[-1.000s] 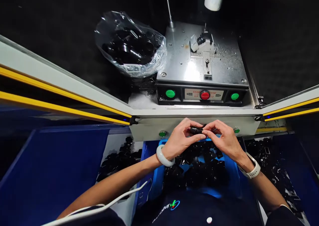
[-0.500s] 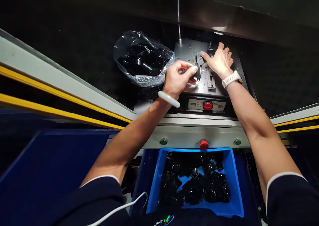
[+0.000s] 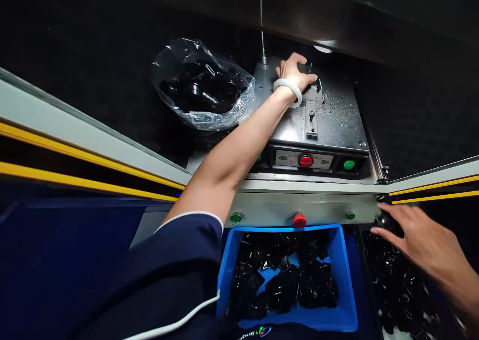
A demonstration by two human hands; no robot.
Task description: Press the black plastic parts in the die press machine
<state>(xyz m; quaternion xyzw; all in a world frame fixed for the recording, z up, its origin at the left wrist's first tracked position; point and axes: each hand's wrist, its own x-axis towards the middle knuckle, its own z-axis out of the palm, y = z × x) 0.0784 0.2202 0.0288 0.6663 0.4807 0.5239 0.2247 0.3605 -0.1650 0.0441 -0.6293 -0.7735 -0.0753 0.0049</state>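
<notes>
The worker's L hand (image 3: 294, 74) is at the grey metal fixture (image 3: 318, 97) on the flat silver metal plate (image 3: 340, 125), thumb & index apart, thumb by a small black part (image 3: 318, 84); can't tell if it grips anything. R hand (image 3: 422, 235) holds a rounded glossy black piece (image 3: 389, 223) above the loose heap of shiny black parts (image 3: 400, 285), right of the blue rectangular bin (image 3: 343, 280). Step in hand is prob. split: L on fixture, R w/ piece. Next move likely calls for careful L finger placement & a controlled R hold.
</notes>
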